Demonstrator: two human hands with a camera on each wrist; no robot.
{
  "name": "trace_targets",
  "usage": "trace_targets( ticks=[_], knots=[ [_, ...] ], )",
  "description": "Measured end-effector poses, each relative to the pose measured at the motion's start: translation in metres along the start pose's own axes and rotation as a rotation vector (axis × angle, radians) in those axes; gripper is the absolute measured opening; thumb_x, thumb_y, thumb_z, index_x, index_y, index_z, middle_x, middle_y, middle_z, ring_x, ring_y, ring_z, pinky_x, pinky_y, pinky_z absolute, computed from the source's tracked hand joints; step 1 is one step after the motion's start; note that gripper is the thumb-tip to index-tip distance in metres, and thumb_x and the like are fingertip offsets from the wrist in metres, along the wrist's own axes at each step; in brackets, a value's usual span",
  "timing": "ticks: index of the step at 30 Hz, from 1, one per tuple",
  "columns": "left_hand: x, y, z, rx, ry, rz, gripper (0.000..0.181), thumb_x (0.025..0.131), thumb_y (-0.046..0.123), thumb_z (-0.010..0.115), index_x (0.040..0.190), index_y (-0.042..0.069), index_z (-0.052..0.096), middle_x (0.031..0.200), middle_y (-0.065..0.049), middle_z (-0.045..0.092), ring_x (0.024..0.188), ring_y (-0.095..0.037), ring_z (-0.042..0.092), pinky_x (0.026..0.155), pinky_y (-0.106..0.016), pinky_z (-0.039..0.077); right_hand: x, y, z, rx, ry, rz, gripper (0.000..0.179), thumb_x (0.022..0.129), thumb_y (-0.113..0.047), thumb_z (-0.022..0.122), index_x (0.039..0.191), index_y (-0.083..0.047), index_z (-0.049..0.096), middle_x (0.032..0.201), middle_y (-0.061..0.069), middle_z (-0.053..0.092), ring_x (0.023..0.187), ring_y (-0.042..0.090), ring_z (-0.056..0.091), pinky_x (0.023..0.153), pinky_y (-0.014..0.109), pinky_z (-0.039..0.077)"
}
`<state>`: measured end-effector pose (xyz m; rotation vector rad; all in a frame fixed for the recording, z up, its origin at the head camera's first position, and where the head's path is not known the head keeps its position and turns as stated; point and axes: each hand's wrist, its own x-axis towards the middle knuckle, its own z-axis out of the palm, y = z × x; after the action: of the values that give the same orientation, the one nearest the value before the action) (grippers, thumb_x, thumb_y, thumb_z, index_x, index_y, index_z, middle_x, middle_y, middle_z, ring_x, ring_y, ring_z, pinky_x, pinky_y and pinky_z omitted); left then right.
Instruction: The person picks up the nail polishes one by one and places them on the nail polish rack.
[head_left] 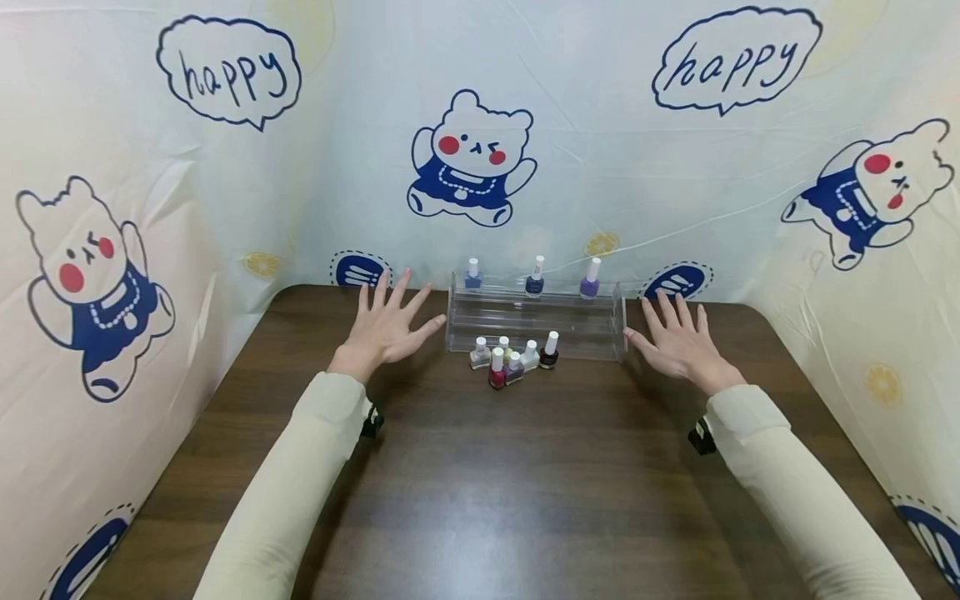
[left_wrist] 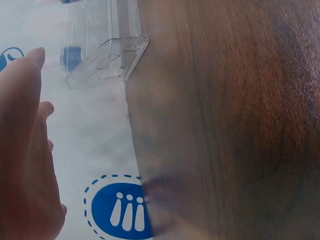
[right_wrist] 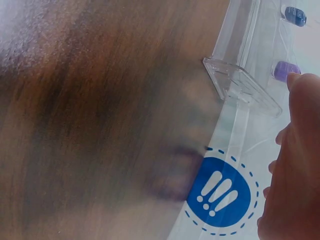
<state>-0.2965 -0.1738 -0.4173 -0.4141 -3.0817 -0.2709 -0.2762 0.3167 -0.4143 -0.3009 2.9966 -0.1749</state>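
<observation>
A clear tiered rack [head_left: 536, 321] stands at the back of the table. Along its top tier are three nail polish bottles: a light blue one [head_left: 473, 275], a dark blue one [head_left: 535, 279] and a purple one [head_left: 590, 280]. Several more bottles cluster at the rack's front left, among them a red one [head_left: 497, 371] and a black one [head_left: 550, 352]. My left hand [head_left: 386, 329], fingers spread and holding nothing, is beside the rack's left end. At the right end is my right hand [head_left: 682, 343], also spread and bare, its thumb close to the side panel.
The dark wooden table [head_left: 495, 492] has rounded back corners. A printed cloth [head_left: 360, 167] with bears and "happy" bubbles hangs behind it and along both sides. Each wrist carries a small black camera, such as the one on the right [head_left: 702, 437].
</observation>
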Motion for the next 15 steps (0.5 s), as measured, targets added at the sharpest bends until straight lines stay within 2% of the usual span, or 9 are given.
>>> trace_targets(
  ticks=[6,15],
  knots=[
    [-0.0001,0.0032,0.0002,-0.018,0.009,-0.002,0.084,0.097,0.078,0.026,0.165,0.029,0.019,0.173,-0.009,-0.003,0.155,-0.039,-0.018,0.119,-0.066,-0.015,-0.0022,0.0007,-0.0018,-0.009,0.008,0.003,0.088,0.103,-0.069,0.021,0.165,-0.009,0.004,0.169,0.025,-0.008,0.152,0.051,-0.011,0.115,0.072,-0.017],
    [0.0018,0.0039,0.0029,-0.008,0.029,0.000,0.087,0.096,0.079,0.027,0.166,0.028,0.016,0.173,-0.011,0.001,0.156,-0.043,-0.010,0.120,-0.068,-0.010,-0.0048,0.0017,-0.0016,0.013,0.028,-0.005,0.087,0.104,-0.067,0.023,0.165,-0.007,0.007,0.169,0.026,-0.006,0.152,0.052,-0.011,0.116,0.072,-0.013]
  ],
)
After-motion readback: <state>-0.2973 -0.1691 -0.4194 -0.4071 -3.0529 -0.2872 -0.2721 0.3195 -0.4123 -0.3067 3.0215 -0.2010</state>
